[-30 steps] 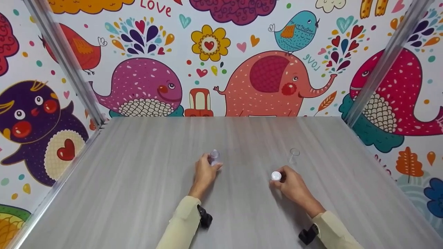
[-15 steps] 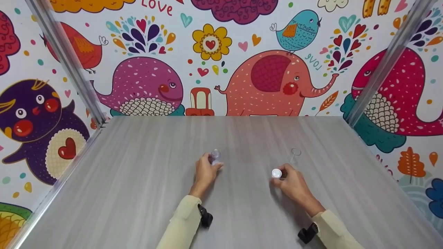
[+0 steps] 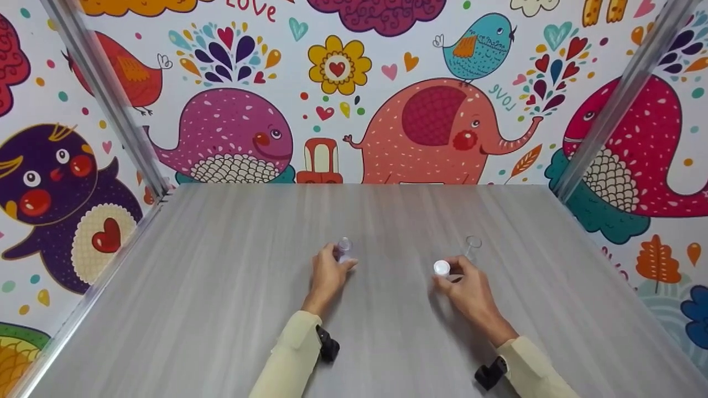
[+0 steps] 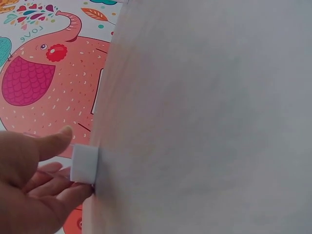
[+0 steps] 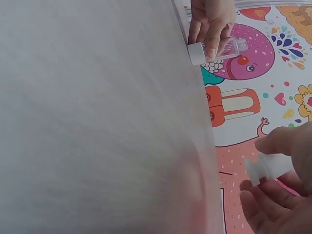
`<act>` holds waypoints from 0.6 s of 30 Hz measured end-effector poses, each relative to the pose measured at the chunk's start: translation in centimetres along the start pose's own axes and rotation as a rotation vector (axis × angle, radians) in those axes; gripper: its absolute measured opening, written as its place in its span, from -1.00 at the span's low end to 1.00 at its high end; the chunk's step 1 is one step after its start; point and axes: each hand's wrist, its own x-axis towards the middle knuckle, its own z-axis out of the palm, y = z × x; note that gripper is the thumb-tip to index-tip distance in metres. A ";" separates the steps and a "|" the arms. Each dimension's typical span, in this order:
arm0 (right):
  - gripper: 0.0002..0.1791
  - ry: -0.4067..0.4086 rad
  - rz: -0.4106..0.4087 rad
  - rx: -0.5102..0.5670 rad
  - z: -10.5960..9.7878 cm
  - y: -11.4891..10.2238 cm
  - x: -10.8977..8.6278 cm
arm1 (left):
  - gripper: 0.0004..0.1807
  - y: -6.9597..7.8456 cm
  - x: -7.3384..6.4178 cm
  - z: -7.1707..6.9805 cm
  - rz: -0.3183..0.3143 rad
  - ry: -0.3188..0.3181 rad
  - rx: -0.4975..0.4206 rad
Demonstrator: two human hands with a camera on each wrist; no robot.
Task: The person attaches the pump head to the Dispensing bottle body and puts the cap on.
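Observation:
My left hand point(image 3: 328, 271) holds a small clear bottle point(image 3: 345, 250) upright on the table. Its white base point(image 4: 85, 164) touches the tabletop, and its open threaded neck point(image 5: 242, 45) points up. Off to the right, my right hand point(image 3: 469, 284) pinches a small white cap-like piece point(image 3: 441, 268) between thumb and fingers, above the table. A flared rim shows on this white piece point(image 5: 268, 166) in the right wrist view; my fingers hide part of it. Just beyond the right hand stands a clear, see-through cap point(image 3: 473, 242), its lower part hard to make out.
The grey wood-grain table point(image 3: 232, 287) reaches back to a wall point(image 3: 343, 127) printed with cartoon animals. Metal posts point(image 3: 119, 110) rise at the back corners. A metal strip point(image 3: 83, 301) runs along the left edge.
My right hand has moved the white piece slightly away from me, closer to the clear cap. The left hand and bottle have stayed put. The head view has shifted a little.

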 end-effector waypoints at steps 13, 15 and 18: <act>-0.58 0.090 -0.036 0.021 0.5 -0.4 0.4 | -0.65 -0.2 0.1 0.1 0.031 0.011 0.005; -0.55 0.095 -0.026 0.025 0.5 -0.5 0.5 | -0.64 -0.1 0.1 0.1 0.029 0.009 0.002; -0.55 0.098 -0.012 0.030 0.5 -0.7 0.6 | -0.64 0.0 0.0 0.1 0.019 -0.001 -0.004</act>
